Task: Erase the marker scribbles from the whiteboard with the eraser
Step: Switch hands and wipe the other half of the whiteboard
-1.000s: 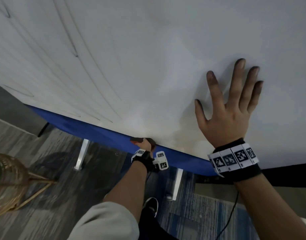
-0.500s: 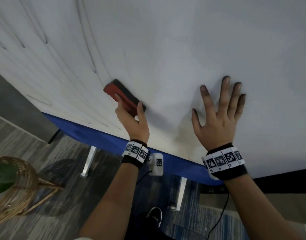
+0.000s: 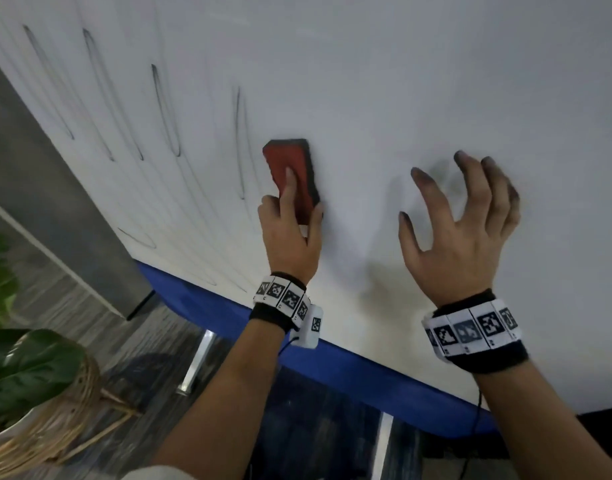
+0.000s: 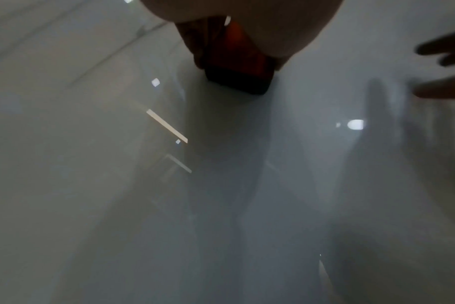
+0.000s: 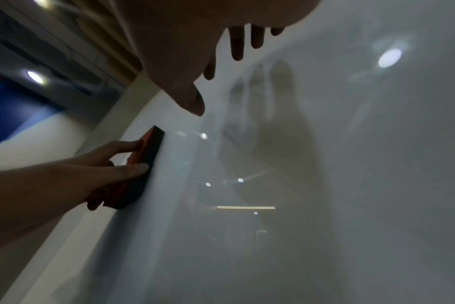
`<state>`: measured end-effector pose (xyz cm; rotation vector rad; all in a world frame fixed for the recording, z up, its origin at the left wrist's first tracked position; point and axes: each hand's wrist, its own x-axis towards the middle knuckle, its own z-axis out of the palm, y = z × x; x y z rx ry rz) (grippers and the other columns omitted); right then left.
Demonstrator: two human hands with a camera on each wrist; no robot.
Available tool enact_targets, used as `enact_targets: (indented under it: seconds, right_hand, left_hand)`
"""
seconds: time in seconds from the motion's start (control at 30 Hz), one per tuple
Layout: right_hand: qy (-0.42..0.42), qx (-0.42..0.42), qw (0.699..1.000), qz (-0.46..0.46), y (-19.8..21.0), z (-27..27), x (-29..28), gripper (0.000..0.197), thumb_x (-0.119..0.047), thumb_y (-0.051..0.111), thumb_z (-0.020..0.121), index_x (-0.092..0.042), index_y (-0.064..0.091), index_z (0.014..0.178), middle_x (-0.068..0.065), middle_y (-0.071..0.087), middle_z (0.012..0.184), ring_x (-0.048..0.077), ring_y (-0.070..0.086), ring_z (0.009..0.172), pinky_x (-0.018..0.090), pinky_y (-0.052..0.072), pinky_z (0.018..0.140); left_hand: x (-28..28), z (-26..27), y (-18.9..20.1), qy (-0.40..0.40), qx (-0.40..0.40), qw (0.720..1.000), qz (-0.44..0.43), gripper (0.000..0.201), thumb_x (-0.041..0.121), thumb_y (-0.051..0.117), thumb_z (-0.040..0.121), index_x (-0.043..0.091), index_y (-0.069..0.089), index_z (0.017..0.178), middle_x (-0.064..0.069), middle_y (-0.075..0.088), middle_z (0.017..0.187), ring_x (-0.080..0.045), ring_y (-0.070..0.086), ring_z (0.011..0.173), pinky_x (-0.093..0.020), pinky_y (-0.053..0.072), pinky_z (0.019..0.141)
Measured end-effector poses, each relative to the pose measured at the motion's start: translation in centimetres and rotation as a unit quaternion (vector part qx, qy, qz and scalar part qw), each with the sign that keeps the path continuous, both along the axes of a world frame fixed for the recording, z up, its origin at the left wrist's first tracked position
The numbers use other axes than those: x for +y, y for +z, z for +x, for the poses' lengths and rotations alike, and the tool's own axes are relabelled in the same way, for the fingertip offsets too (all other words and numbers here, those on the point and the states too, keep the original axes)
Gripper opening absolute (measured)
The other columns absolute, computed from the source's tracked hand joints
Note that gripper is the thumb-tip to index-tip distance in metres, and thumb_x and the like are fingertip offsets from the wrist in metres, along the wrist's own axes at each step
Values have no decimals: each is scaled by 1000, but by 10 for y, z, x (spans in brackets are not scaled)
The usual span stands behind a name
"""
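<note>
One eraser, gripped by left hand, meets whiteboard.

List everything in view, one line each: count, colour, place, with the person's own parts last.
whiteboard: one, white with a blue lower edge, fills the upper view.
marker scribbles: several dark looping strokes, on the board left of the eraser.
eraser: one, red with a black pad, flat against the board.
plant: one, green leaves in a woven basket, floor at lower left.
left hand: grips the eraser's lower end.
right hand: ink-darkened fingertips, fingers spread and bent, right of the eraser; contact with the board unclear.
</note>
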<state>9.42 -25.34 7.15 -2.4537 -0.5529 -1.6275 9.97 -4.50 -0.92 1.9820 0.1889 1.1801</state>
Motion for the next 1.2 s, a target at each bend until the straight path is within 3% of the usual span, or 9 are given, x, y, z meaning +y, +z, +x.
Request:
enact_targets:
  seconds: [0.1,0.27,0.5,0.57,0.77,0.9,1.03,1.1,1.2]
  right_hand:
    - [7,22,1000,19,16,3,10,48,-34,63,94,-24,59,141,19,43,155,38,32,146,50,21,122]
    - [-23,76,995,-53,-16,5,-1,57,-30,63,96,-23,48,151,17,25,164,40,21,152,56,17,125]
    - [15,2,1000,27,17,10,19,43,-32,65,93,-21,64,135,18,50,148,37,38,141,54,27,120]
    - [21,10,999,41,27,16,26,46,-33,63,95,-21,61,139,19,43,154,40,32,147,52,22,123]
    - [-6,36,999,6,-4,20,22,58,-34,64,97,-20,48,151,20,30,162,41,21,152,53,16,126]
    - [0,15,999,51,-14,22,38,53,-33,68,94,-19,57,143,22,32,159,44,24,149,57,18,124]
    - [-1,34,995,92,-21,19,55,55,-34,68,93,-20,56,144,25,30,160,48,23,149,57,15,125]
    - [-5,40,996,75,-25,19,51,56,-34,67,94,-20,54,147,23,27,161,46,22,150,55,15,125]
    - [-10,32,999,38,-27,19,42,57,-35,69,93,-21,54,146,19,26,162,42,23,151,56,20,124]
  left_hand:
    - [12,4,5,14,7,1000,21,69,32,62,99,20,28,157,0,41,104,-17,43,96,-20,39,89]
    - [30,2,-21,61,71,968,-232,74,38,55,100,23,16,161,4,45,120,-18,49,114,-51,49,104]
    - [22,5,57,18,-6,993,120,67,38,59,100,24,28,157,-2,42,101,-21,42,91,-27,39,84]
    - [34,9,69,39,-6,992,119,66,38,57,101,25,28,158,-5,44,101,-23,42,91,-29,40,85]
    - [94,20,74,114,64,973,-190,71,36,51,102,25,15,162,-14,50,125,-34,49,116,-49,44,104]
    - [46,2,67,29,61,998,17,73,36,58,100,25,17,161,-10,48,110,-25,46,96,-39,45,88]
    - [32,-7,48,-7,52,979,199,66,38,59,100,27,25,156,-9,51,99,-23,44,84,-40,47,76]
    - [55,-3,56,5,48,977,210,66,38,59,100,28,26,155,-10,52,99,-24,44,84,-42,47,76]
    - [98,8,83,45,53,995,76,69,40,56,101,28,20,159,-7,47,105,-24,43,92,-45,47,86]
